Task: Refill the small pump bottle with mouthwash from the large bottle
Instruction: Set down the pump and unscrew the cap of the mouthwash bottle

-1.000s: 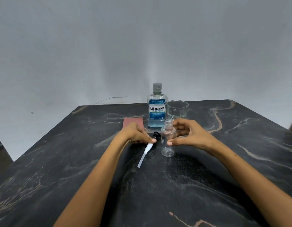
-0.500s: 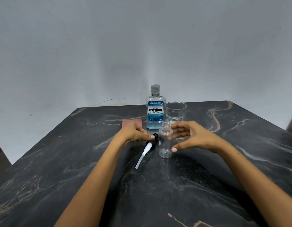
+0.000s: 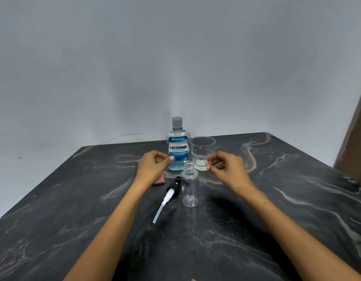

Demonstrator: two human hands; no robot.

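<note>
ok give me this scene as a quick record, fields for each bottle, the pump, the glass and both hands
large bottle: Listerine bottle, upright, cap on, blue liquid inside
small bottle: clear small pump bottle, upright, open neck, looks empty
pump: pump head lying on the table, left of the small bottle
glass: clear glass, upright, right of the Listerine bottle
cloth: pink cloth, partly hidden by the left wrist
left hand: left hand raised near the Listerine bottle, holds nothing
right hand: right hand raised near the glass, holds nothing
</note>
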